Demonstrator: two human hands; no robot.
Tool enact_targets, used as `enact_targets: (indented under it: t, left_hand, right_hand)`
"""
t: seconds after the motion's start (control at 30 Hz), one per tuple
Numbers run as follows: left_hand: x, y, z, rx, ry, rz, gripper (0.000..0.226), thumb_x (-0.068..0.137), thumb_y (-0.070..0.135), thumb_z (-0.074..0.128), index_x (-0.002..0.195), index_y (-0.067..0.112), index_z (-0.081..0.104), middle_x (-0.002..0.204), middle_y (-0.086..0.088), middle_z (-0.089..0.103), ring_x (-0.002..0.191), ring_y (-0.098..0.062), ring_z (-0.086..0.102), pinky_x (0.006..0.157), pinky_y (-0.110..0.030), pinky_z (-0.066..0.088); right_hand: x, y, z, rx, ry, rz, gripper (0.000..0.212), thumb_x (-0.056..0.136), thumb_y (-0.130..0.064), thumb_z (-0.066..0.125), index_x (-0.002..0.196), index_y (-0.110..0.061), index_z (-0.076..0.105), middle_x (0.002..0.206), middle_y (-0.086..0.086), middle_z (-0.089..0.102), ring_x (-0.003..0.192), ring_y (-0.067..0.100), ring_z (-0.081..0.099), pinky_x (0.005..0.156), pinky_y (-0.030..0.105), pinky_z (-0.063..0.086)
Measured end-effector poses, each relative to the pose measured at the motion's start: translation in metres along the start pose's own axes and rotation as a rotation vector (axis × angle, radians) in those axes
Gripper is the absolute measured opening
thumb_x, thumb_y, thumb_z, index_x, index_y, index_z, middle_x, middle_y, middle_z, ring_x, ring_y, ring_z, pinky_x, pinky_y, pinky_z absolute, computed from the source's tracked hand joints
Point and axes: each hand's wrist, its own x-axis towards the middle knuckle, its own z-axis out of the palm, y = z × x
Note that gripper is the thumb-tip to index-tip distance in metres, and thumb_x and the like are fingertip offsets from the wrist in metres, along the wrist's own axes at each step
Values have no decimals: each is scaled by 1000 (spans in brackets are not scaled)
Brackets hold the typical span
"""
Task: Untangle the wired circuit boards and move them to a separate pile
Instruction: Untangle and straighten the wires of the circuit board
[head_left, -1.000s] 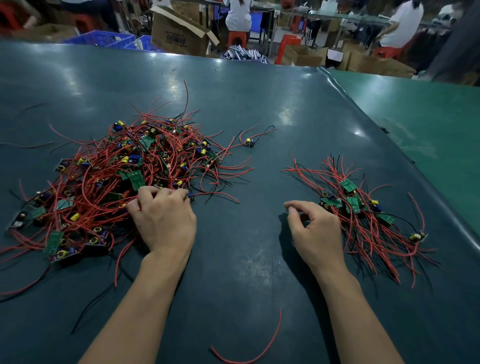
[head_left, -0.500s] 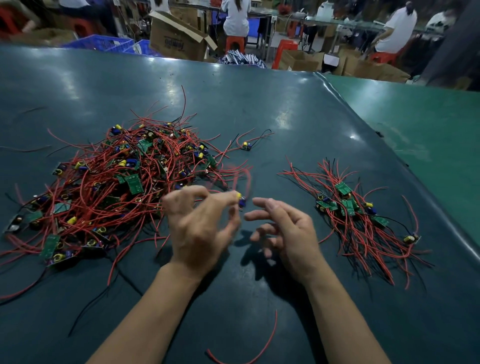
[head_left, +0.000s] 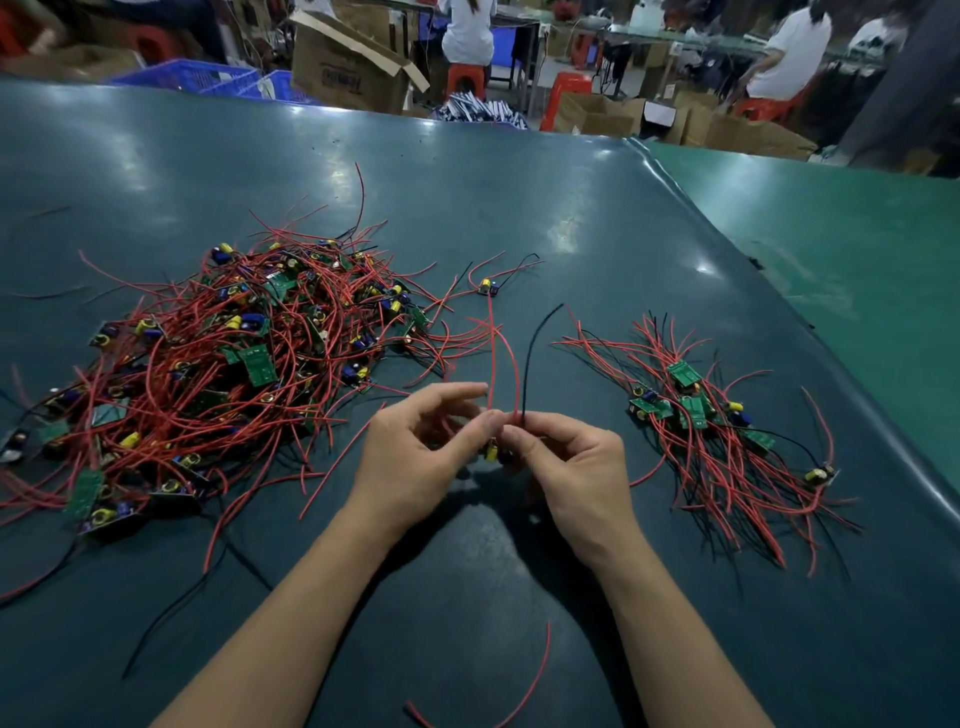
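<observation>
Red insulated leads, thin and springy, snarl through the big tangled pile (head_left: 208, 374) of small green circuit boards at left on the glossy dark-green worktop (head_left: 519, 208). Two piles lie there; the smaller sorted pile (head_left: 717, 441) sits at right, well apart. Between them, raised, the left hand (head_left: 415, 457) and right hand (head_left: 571, 467) meet, both pinching one wired circuit board (head_left: 493, 453) with a yellow part; its two red wires and one black wire stand upward. One loose red wire (head_left: 540, 670) curves nearest the camera.

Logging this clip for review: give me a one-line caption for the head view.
Both hands, left hand and right hand, hold one wired circuit board between the tangled pile and the sorted pile.
</observation>
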Motion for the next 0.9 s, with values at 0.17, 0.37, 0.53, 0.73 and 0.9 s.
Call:
enact_targets:
  t: [0.17,0.37,0.53,0.73,0.9]
  left_hand:
    - [2,-2,3,-101,164,24,4,92,8,65,92,12,66,82,-5,74,64,-17,71,63,-21,54]
    - [3,5,4,-283,310,-14,39,87,6,70,109,25,43,90,-8,71,56,-22,69,57,-22,53]
    - [2,9,2,-373,-41,-229,48,66,33,77,107,11,63,73,-5,72,48,-9,58,48,-20,49]
    - [0,11,2,-234,-159,-202,22,76,19,74,95,7,75,75,0,74,51,-12,60,50,-16,46]
    - [1,12,-1,-224,-227,-247,19,75,34,72,77,15,74,64,-2,67,44,-14,56,43,-13,38]
  right_hand:
    - [3,-3,0,166,114,88,15,84,-7,71,79,-18,79,78,7,76,70,15,71,50,20,51]
    - [10,-3,-7,368,309,148,10,88,-4,66,86,-11,72,78,7,74,65,20,72,49,20,51]
    - [7,-5,-7,331,232,135,8,86,-5,68,85,-12,71,77,9,74,61,18,70,47,21,51]
    - [3,-7,-1,309,115,188,8,73,-21,73,77,-17,79,78,4,73,66,13,68,47,20,49]
    - [5,-12,-6,551,34,325,16,72,-16,68,81,-16,81,68,-1,68,58,6,62,47,16,47]
